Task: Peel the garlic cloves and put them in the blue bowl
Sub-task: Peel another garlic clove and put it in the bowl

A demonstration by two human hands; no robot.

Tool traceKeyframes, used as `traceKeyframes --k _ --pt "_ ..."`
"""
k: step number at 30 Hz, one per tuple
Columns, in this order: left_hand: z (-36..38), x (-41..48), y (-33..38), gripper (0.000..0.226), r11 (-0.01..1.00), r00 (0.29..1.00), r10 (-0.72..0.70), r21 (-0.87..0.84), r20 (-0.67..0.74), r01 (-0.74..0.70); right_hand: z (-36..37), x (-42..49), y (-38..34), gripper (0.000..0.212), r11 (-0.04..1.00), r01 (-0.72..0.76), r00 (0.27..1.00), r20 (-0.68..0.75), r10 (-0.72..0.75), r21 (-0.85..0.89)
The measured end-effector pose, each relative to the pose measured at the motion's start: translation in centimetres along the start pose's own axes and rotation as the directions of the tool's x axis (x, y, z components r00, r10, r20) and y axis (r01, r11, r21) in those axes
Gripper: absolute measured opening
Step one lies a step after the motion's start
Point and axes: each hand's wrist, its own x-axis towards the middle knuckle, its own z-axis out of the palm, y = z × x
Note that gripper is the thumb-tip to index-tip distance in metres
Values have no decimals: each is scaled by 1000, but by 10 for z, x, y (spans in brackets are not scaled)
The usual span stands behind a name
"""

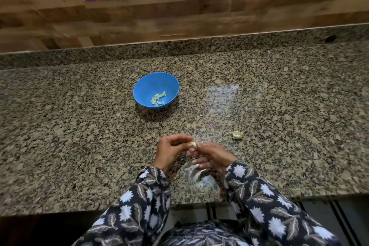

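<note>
On the speckled granite counter (79, 126) we saw a small clump of unpeeled garlic (237, 135) lying just right of the hands, and pale papery skins (196, 174) on the stone beneath them. The blue bowl (143, 86) stood farther back, well apart from the hands, with a little heap of peeled cloves (158, 99) in its bottom. Near the counter's front edge we found the left hand (169, 150) and right hand (211, 156) close together, fingers curled, both pinching one garlic clove (193, 144) between their fingertips.
</note>
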Motion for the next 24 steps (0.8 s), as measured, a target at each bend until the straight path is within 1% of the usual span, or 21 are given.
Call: traceKeyframes --k 2,4,5,7,8,10,11,13,14,16,17,18,19,20,21,23,24 --pt "-3 1 -1 25 998 999 21 66 32 -23 -3 0 -3 21 999 -34 998 48 34 -12" --pt "-7 3 -2 23 967 994 77 236 73 -92 -5 0 -7 19 999 -24 998 58 25 -24" --pt "-9 4 -1 23 928 988 106 345 109 -137 -5 0 -8 18 999 -10 998 58 12 -32" --pt "-13 5 3 24 812 965 158 529 208 -247 -9 3 -9 19 996 28 998 61 -23 -88" --pt "-14 5 5 24 733 943 185 600 276 -319 -11 4 -8 18 990 50 996 74 -40 -135" --pt "-17 7 11 22 542 879 229 695 419 -472 -14 3 -8 15 971 79 991 126 -51 -228" --pt "-19 8 12 22 454 843 232 712 485 -535 -15 2 -8 13 962 78 988 149 -39 -263" --pt "-20 8 10 27 323 782 199 714 591 -622 -14 -1 -13 14 940 56 985 175 4 -338" --pt "-20 8 7 28 271 759 174 710 628 -650 -12 -2 -15 15 920 46 984 174 25 -389" --pt "-19 8 2 24 184 730 143 707 668 -683 -8 -3 -18 17 855 52 987 155 33 -516" --pt "-17 8 0 23 163 728 137 710 672 -685 -8 -1 -18 17 818 61 991 130 17 -571" --pt "-15 8 1 24 165 738 121 720 664 -674 -7 0 -18 17 781 77 995 101 -17 -620" --pt "-13 7 3 29 188 760 89 738 644 -648 -7 1 -17 15 740 100 995 75 -67 -666" --pt "-12 7 5 33 237 785 58 756 616 -611 -6 1 -16 13 682 136 989 62 -132 -719" --pt "-11 6 5 33 322 810 39 760 585 -564 -6 1 -15 12 582 175 976 62 -209 -794" --pt "-9 6 4 29 509 861 -24 747 508 -427 -8 2 -11 19 272 254 914 138 -383 -928" --pt "-8 5 3 28 610 880 -76 720 468 -331 -9 3 -8 22 138 284 874 198 -443 -949"
